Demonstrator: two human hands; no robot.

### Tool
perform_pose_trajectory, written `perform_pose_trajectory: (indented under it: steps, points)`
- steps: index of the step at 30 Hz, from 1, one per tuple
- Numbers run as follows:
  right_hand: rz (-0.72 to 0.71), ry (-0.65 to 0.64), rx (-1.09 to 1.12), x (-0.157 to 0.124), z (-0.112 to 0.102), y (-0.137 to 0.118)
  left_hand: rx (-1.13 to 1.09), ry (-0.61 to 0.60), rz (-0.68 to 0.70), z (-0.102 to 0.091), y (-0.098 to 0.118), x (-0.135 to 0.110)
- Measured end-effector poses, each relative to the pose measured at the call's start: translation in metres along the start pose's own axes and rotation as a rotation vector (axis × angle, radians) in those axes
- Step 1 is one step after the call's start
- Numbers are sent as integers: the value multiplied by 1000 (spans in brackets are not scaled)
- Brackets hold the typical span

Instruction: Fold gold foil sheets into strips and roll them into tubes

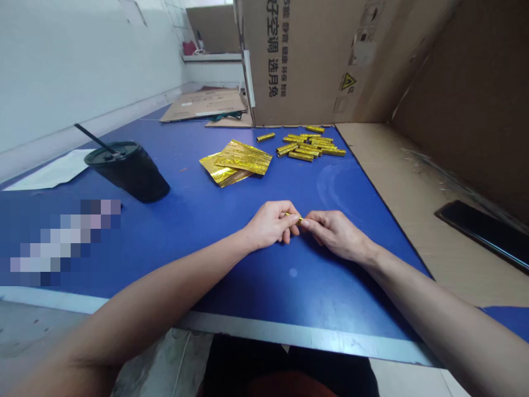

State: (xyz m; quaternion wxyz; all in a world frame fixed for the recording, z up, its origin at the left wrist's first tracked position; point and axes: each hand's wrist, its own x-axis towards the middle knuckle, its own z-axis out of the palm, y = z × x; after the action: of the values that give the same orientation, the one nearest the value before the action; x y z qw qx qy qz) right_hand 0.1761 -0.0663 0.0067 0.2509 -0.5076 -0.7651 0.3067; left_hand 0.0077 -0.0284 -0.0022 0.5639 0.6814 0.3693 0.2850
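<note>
Between my two hands is a small gold foil roll [301,219], mostly covered by the fingers. My left hand [276,223] pinches its left part, thumb on top and fingers curled beneath. From the other side, my right hand [333,231] grips the right end between thumb and fingers. Both hands are just above the blue table [248,270]. Beyond them lies a small stack of flat gold foil sheets [243,157]. Several finished-looking gold foil rolls [309,149] are piled to the right of the stack, near the cardboard.
A dark cup with a straw [128,171] stands at the left, by a white paper [49,171]. A large cardboard box [314,66] rises behind the rolls. On cardboard at the right rests a black phone [483,231]. Flattened cardboard [202,105] lies at the back.
</note>
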Motion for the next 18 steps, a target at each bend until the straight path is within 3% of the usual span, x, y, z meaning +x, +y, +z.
perform_pose_trajectory:
  steps: [5,12,18]
  points:
    - [47,26,-5,1,-5,5,-94,15,-63,-10,3,5]
    - [-50,141,-132,-1,-5,0,-131,51,-35,-10,5,4]
    - [-82,273,-374,-2,-5,8,-213,1,-87,-16,4,5]
